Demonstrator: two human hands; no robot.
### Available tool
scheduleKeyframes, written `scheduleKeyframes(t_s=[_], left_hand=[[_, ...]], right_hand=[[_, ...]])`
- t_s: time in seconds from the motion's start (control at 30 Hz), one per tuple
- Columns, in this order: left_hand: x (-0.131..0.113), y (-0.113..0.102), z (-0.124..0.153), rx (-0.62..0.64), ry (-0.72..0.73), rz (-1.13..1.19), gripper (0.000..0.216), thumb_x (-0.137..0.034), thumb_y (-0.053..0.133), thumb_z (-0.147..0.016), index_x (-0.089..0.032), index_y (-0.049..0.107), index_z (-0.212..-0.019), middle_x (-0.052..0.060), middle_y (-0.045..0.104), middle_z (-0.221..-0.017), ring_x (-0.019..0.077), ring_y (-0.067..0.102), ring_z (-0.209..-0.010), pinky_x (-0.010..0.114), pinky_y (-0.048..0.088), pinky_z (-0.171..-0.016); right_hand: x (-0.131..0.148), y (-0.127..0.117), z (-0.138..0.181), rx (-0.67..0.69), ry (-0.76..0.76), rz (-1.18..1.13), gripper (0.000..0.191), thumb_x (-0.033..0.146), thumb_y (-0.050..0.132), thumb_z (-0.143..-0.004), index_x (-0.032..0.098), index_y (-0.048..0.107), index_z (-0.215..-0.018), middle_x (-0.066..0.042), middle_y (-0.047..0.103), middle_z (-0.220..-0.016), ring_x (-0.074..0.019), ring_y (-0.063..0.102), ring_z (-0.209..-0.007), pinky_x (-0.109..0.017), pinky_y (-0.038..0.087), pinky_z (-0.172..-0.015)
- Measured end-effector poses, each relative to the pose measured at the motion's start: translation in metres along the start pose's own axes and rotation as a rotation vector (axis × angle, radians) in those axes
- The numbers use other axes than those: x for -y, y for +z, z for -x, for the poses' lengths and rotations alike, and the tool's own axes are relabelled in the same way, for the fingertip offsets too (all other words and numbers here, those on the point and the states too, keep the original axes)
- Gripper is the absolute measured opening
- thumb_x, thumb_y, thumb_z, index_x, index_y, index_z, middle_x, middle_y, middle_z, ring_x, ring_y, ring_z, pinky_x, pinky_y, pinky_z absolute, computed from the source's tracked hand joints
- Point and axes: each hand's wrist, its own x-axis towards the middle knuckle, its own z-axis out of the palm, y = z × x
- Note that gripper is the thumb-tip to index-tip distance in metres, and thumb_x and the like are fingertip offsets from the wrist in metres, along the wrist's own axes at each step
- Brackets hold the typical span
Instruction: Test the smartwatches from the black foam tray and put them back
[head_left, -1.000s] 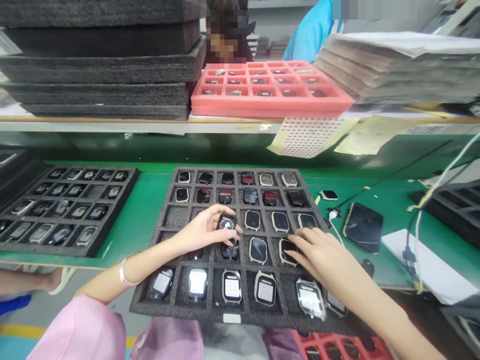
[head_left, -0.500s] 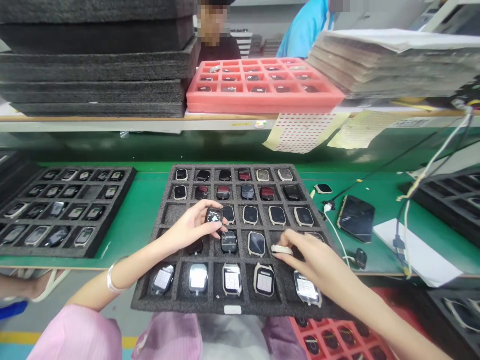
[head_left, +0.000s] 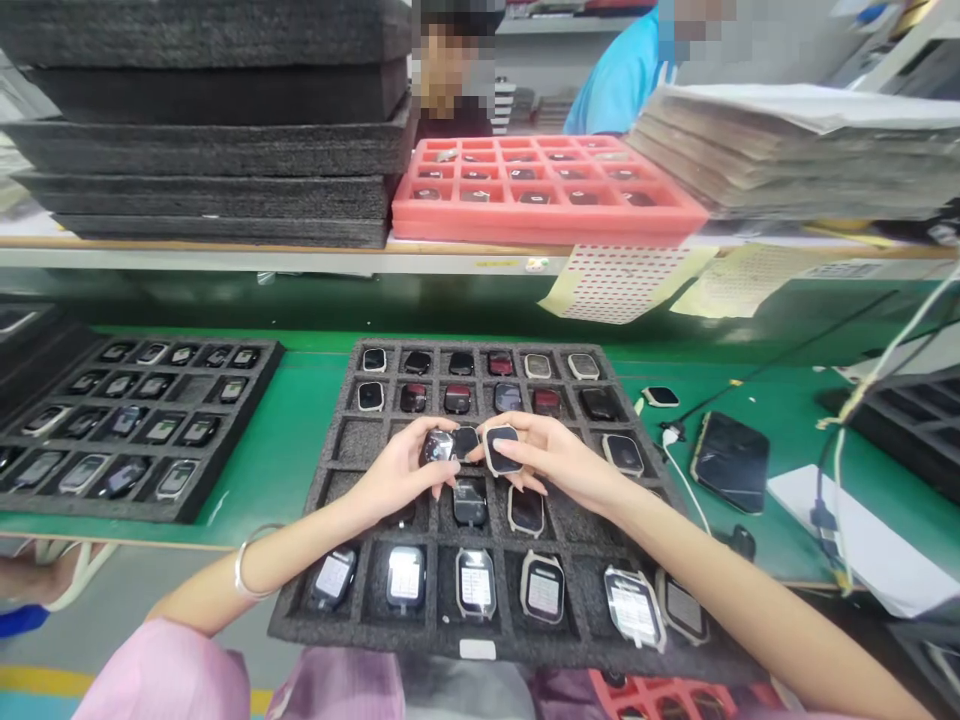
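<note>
Between the fingers and thumb of my left hand [head_left: 405, 465] is a dark watch case [head_left: 439, 447] with a lit mark on its face. My right hand [head_left: 555, 455] pinches a light-rimmed watch case [head_left: 502, 449], its dark screen turned up. Both hands are close together over the middle of a black foam tray [head_left: 341, 440], whose compartments hold several strapless watch cases. In the nearest row, a silver watch case [head_left: 634, 607] and a light-rimmed watch case [head_left: 542, 587] have white screens. My fingers hide part of the middle rows.
Another foam tray of watch cases [head_left: 274, 365] lies on the left. On the shelf stand stacked black foam trays [head_left: 225, 150], a pink foam tray [head_left: 540, 225] and a pile of grey sheets [head_left: 787, 150]. Right of my tray are a phone [head_left: 729, 460], cables and paper. Two people are beyond the shelf.
My right hand has lifted the light-rimmed watch case from the tray's right side and brought it left, beside the dark one. My left hand still holds its watch case. The view has shifted slightly.
</note>
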Motion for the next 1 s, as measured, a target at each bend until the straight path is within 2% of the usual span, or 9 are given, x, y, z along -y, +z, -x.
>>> scheduleKeyframes(t_s=[0.07,0.13,0.3,0.43,0.53,0.67,0.87,1.0], left_hand=[[0.003,-0.001,0.0,-0.004,-0.014,0.005,0.04,-0.023,0.068,-0.077,-0.014,0.05,-0.111,0.0,0.058,-0.074,0.0098,0.056,-0.057,0.021,0.045,-0.051],[0.005,-0.002,0.0,0.01,-0.031,-0.003,0.04,-0.023,0.067,-0.078,-0.013,0.049,-0.112,-0.001,0.059,-0.071,0.0093,0.054,-0.055,0.022,0.045,-0.053],[0.007,-0.001,0.002,0.035,-0.013,-0.034,0.041,-0.024,0.068,-0.078,-0.016,0.049,-0.113,-0.002,0.059,-0.072,0.0097,0.054,-0.054,0.023,0.045,-0.054],[0.011,-0.003,0.003,0.032,0.007,-0.083,0.04,-0.024,0.066,-0.079,-0.018,0.049,-0.114,-0.003,0.056,-0.073,0.0085,0.052,-0.052,0.022,0.045,-0.052],[0.014,-0.004,0.003,0.037,0.014,-0.137,0.039,-0.023,0.064,-0.08,-0.018,0.048,-0.115,-0.003,0.054,-0.075,0.0076,0.05,-0.051,0.021,0.044,-0.049],[0.015,-0.004,0.004,0.045,0.03,-0.191,0.037,-0.022,0.061,-0.081,-0.02,0.047,-0.115,-0.003,0.051,-0.077,0.0078,0.05,-0.052,0.02,0.043,-0.047],[0.012,-0.007,0.006,0.077,0.025,-0.322,0.034,-0.012,0.053,-0.079,-0.02,0.05,-0.113,-0.008,0.049,-0.061,0.0071,0.044,-0.043,0.019,0.036,-0.044],[0.011,-0.01,0.005,0.066,0.047,-0.372,0.036,-0.016,0.053,-0.08,-0.02,0.05,-0.116,-0.006,0.052,-0.065,0.0084,0.045,-0.047,0.021,0.038,-0.049]], right_hand=[[-0.006,-0.002,0.002,0.015,0.022,-0.078,0.046,0.03,0.065,-0.087,0.015,0.049,-0.127,-0.015,0.066,-0.109,-0.0084,0.061,-0.061,-0.014,0.047,-0.042],[-0.009,-0.003,0.004,0.028,0.007,-0.132,0.054,0.027,0.065,-0.086,0.019,0.045,-0.135,-0.012,0.065,-0.11,-0.0109,0.063,-0.068,-0.017,0.052,-0.048],[-0.013,-0.004,0.006,0.073,-0.074,-0.141,0.044,0.024,0.068,-0.084,0.018,0.056,-0.126,-0.009,0.065,-0.105,-0.009,0.063,-0.061,-0.021,0.056,-0.052],[-0.015,-0.006,0.006,0.145,-0.044,-0.185,0.051,0.026,0.068,-0.084,0.019,0.05,-0.132,-0.009,0.066,-0.101,-0.014,0.067,-0.066,-0.023,0.056,-0.051],[-0.016,-0.006,0.006,0.186,-0.026,-0.211,0.049,0.027,0.066,-0.086,0.02,0.05,-0.131,-0.011,0.066,-0.103,-0.0164,0.07,-0.068,-0.022,0.055,-0.049],[-0.018,-0.005,0.005,0.168,-0.036,-0.25,0.045,0.024,0.067,-0.084,0.019,0.055,-0.127,-0.009,0.068,-0.099,-0.0175,0.07,-0.065,-0.024,0.057,-0.05],[-0.017,-0.001,0.005,0.101,-0.004,-0.202,0.043,0.027,0.07,-0.081,0.015,0.06,-0.121,-0.01,0.07,-0.093,-0.0153,0.068,-0.054,-0.028,0.058,-0.051],[-0.017,0.0,0.006,0.1,-0.005,-0.167,0.047,0.028,0.072,-0.079,0.015,0.059,-0.123,-0.009,0.07,-0.095,-0.0159,0.069,-0.056,-0.027,0.058,-0.052]])
